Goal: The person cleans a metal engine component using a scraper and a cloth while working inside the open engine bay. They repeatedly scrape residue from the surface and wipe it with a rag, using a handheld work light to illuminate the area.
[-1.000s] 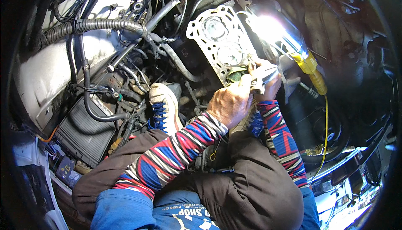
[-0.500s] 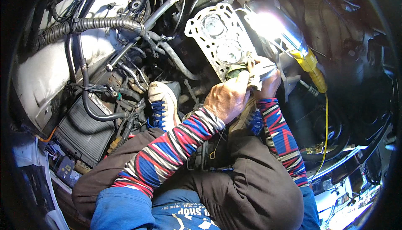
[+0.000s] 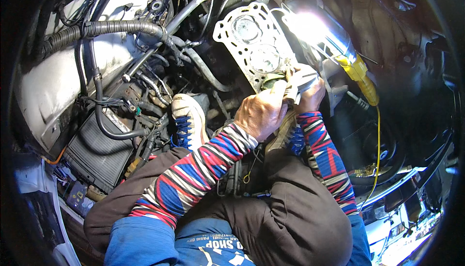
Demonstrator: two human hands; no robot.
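1. The scene is a cramped car engine bay, with a white-painted metal inner wall along the left and darker, shadowed bodywork on the right.
2. A ribbed grey corrugated hose crosses the far left; nearer on that side lies a flat, dark, finned radiator panel.
3. A work lamp with a glaring head and a yellow handle sits far right of centre, its thin yellow cord trailing toward the near right.
4. At far centre stands a pale grey metal engine block, its flat top face pierced by many small holes.
5. Two round cylinder bores show in that face, each with a stained round disc inside; a crumpled green cloth lies at the near end, though whether it is tucked into a bore cannot be told.
6. The small pale grey piece is between the two hands, just beside the block's near right corner; fingers hide much of its form.
7. The left hand pinches its near end between thumb and bent fingers.
8. The right hand curls around it from the right.
9. A white shoe with blue laces rests left of the hands.
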